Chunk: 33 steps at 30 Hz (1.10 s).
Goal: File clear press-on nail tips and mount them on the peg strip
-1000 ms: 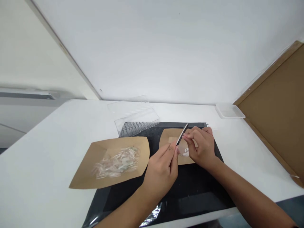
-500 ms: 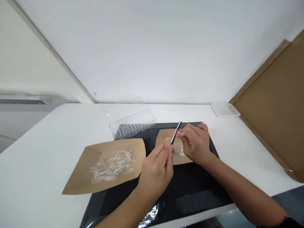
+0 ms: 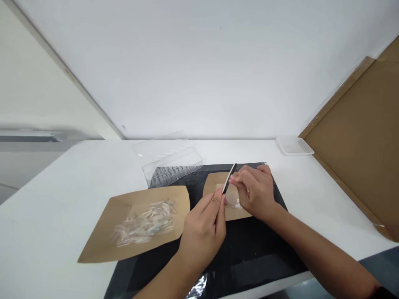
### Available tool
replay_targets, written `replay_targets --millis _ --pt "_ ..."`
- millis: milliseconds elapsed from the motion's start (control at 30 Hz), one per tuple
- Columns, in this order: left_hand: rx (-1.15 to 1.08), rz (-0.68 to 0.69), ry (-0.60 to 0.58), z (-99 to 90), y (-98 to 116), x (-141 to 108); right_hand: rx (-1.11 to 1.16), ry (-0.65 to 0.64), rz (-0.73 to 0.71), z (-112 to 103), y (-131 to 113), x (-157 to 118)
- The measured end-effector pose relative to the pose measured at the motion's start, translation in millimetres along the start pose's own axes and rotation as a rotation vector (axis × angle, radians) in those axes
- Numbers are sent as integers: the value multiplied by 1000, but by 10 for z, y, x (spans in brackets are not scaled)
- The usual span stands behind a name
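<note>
The left hand [image 3: 202, 236] was closed in a pinch, thumb and fingers gripping a slim black nail file [image 3: 230, 178] with a pale edge. The file stood tilted, its upper end pointing away from the person. The right hand [image 3: 255, 193] was also closed, its fingertips [image 3: 237, 178] pinching a small translucent piece [image 3: 232, 196], which was partly hidden by those fingers. Its exact form could not be determined. The lower end of the file was at or just beside this piece; whether they touched could not be determined.

Both hands were held above a small kraft-paper sheet [image 3: 215, 182] lying on a black mat [image 3: 249, 249]. Small white bits [image 3: 237, 205] lay on that sheet directly below the right hand. The bits were too small to identify.

To the left, a larger kraft-paper tray [image 3: 99, 245] overlapped the mat's edge and held a loose pile of clear plastic tips [image 3: 145, 223]. Beyond it, a clear plastic case [image 3: 171, 166] with rows of small items inside sat beside a clear lid [image 3: 158, 143]. A shallow white tray [image 3: 294, 146] stood near the far edge of the white desk [image 3: 311, 207], just beside a brown cardboard panel [image 3: 349, 137]. Crumpled foil [image 3: 198, 286] showed at the mat's near edge.
</note>
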State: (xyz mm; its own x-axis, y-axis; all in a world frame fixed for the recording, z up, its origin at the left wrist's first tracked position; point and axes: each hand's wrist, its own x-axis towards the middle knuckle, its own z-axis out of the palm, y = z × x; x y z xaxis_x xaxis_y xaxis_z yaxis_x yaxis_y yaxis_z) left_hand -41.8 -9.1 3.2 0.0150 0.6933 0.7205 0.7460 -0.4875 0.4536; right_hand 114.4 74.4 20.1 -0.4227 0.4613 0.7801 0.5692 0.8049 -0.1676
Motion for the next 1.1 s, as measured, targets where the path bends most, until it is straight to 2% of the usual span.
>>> replay_targets --millis 100,233,400,500,633,767,900,1033,1100 --pt "32 26 12 13 -2 -6 24 -63 -46 -8 -6 -14" --pt "62 41 16 21 -13 -8 -20 16 5 -12 -14 -20" --pt "65 42 11 22 -26 1 16 -35 -37 15 -24 -16" --pt "55 37 5 22 -18 5 -22 36 37 40 -1 -13" --pt "38 31 -4 18 -3 6 23 -22 0 43 25 -16" --pt "48 51 12 18 -4 13 -11 29 38 43 44 -3" --pt "58 66 26 13 -3 15 34 -27 4 41 47 8" --pt "34 38 8 1 7 16 -25 27 55 23 32 12" --pt "26 35 9 -1 11 17 -5 1 20 17 29 15"
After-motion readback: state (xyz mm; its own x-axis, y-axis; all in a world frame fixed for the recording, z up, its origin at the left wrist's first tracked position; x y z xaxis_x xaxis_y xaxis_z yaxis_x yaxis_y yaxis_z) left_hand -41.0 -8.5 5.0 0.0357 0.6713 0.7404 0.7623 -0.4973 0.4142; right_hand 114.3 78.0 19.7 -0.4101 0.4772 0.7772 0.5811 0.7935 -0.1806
